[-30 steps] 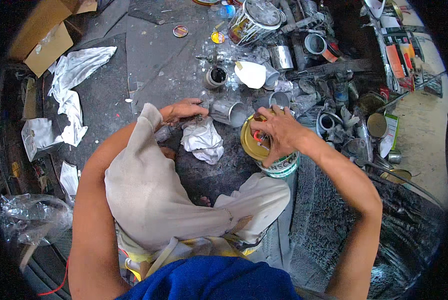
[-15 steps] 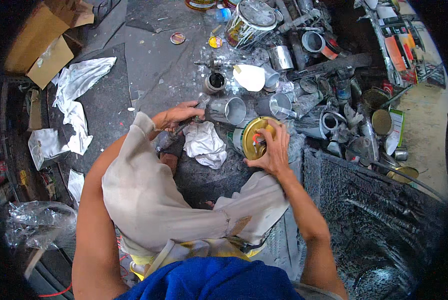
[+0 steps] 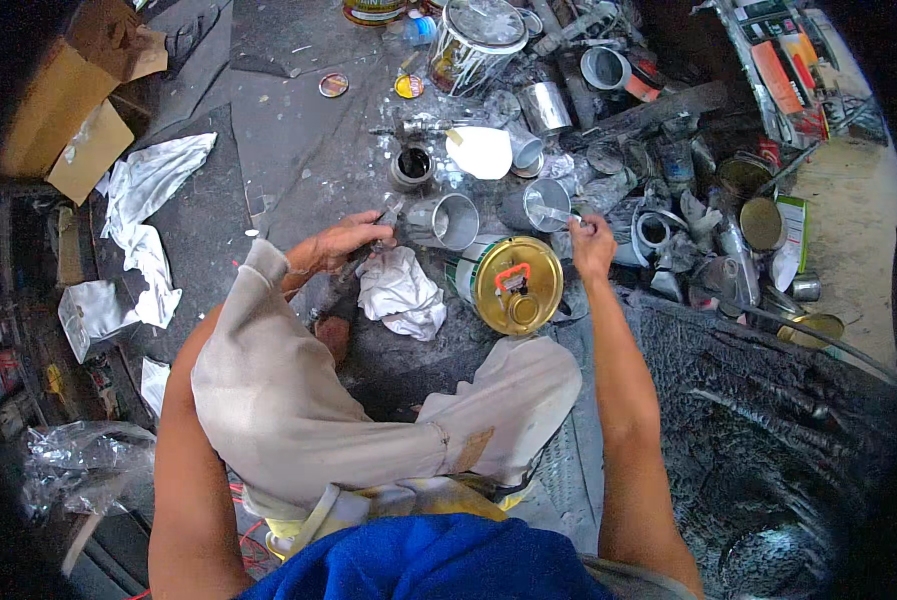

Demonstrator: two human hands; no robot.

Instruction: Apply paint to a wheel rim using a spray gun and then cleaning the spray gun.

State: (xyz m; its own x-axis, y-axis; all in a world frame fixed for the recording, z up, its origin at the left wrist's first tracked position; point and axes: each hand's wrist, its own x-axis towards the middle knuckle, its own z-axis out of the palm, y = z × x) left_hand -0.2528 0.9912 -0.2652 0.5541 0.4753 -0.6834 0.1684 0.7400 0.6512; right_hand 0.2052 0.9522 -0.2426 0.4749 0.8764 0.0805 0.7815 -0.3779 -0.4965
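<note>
My left hand (image 3: 354,240) is closed around the dark handle of what looks like a spray gun (image 3: 390,213). An open metal cup (image 3: 456,222) sits right beside it, tilted toward me. My right hand (image 3: 594,245) pinches the end of a pale stirring stick (image 3: 559,214), whose other end lies inside a translucent cup (image 3: 536,195). Between my hands, close to my knee, a round tin (image 3: 519,308) with a gold top and an orange-red spout ring leans toward me. A crumpled white cloth (image 3: 402,293) lies just below my left hand.
An open dark-filled jar (image 3: 411,166) and a white scraper-like piece (image 3: 481,153) lie beyond the cups. A paint-streaked bucket (image 3: 477,50) stands farther back. Cans and tools clutter the right. Cardboard boxes (image 3: 69,100) and a white rag (image 3: 156,190) lie left.
My right hand has let go of the gold-topped tin and moved right and up to the stirring stick. My left hand keeps its hold. The view has shifted slightly.
</note>
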